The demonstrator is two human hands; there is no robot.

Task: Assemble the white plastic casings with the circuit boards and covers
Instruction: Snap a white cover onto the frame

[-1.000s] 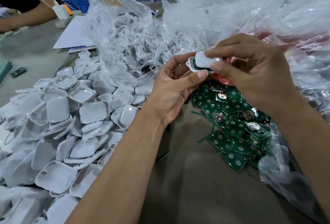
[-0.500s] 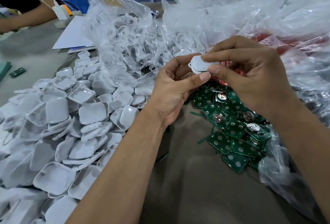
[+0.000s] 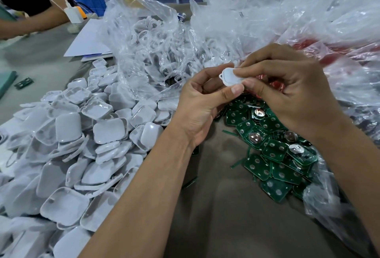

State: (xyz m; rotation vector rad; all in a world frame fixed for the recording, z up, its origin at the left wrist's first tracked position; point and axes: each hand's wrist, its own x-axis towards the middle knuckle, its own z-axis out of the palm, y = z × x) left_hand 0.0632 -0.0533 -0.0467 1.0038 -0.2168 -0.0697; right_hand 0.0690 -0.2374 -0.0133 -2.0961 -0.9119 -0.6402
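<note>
My left hand (image 3: 197,105) and right hand (image 3: 287,93) both pinch one small white casing (image 3: 231,76); the left thumb presses its lower edge and the right fingers (image 3: 244,70) clamp its top. No green shows at its seam, so I judge the board is inside and the cover is being squeezed home. Just below my fingers, on the brown counter (image 3: 216,216), lies the heap of green circuit boards (image 3: 273,150), some carrying coin cells. Off to the left of my fingers spreads the big pile of empty white shells (image 3: 86,144). Beyond my fingers a clear plastic bag (image 3: 148,41) holds more white parts. This unit looks nearly closed, but with these heaps I reckon most of the job remains.
</note>
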